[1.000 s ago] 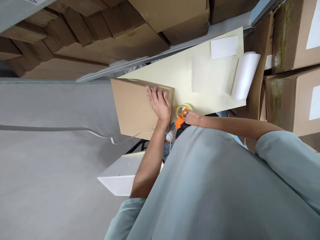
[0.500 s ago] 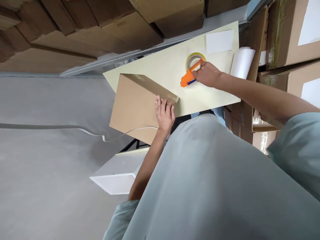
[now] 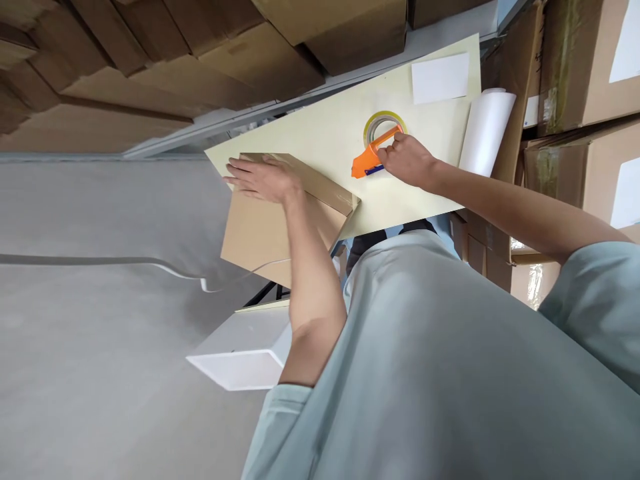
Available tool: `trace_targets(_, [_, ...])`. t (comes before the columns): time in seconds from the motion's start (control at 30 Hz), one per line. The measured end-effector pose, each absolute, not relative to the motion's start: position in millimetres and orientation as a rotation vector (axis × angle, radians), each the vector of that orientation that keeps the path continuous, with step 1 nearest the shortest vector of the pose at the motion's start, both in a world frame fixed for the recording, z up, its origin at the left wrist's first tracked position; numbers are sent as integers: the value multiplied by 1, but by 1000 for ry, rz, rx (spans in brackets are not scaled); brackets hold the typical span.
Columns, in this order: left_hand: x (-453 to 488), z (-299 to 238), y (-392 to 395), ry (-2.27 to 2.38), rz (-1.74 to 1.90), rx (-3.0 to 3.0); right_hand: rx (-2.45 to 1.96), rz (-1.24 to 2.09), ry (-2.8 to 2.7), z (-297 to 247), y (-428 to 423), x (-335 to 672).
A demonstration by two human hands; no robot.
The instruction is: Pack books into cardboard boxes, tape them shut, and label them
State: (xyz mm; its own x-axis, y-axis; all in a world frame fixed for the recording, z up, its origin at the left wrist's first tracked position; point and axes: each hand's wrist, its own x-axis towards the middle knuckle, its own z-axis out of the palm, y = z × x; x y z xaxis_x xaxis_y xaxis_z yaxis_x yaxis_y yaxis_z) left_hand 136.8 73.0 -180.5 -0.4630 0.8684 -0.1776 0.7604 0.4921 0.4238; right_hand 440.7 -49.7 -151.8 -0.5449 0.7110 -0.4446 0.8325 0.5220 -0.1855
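Note:
A brown cardboard box (image 3: 260, 230) sits at the left end of the cream tabletop (image 3: 335, 127), partly past its edge. Across the box's far upper edge lies my left hand (image 3: 265, 180), open, its fingers stretched out to the left. My right hand (image 3: 407, 160) is closed round the handle of an orange tape dispenser (image 3: 367, 160), which has a blue part underneath. A roll of tape with a yellow rim (image 3: 371, 127) is on the dispenser, above the table to the right of the box.
A white sheet (image 3: 440, 79) and a white roll (image 3: 487, 133) lie at the table's right end. Stacked cartons (image 3: 570, 73) stand on the right, more boxes (image 3: 215, 80) along the back. A cable (image 3: 100, 260) and a white bin-like container (image 3: 240, 360) are at the left.
My left hand has slid from the box's near right corner to its far left edge, with fingers spread. My right hand and the tape dispenser have shifted slightly left.

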Motion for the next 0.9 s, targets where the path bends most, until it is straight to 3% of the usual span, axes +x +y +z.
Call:
trace_targets(0.2, [128,-204,40,2124,482,1755,1364,-522,2398,-147,-76,408])
trace_targets(0.63, [107,-149,-27,1539,240,1960,907,-772,2517,-129,-125,342])
trace_targets(0.9, [102,-146,-38,1478,214,1912,1068,-665,2373,-118,-78,429])
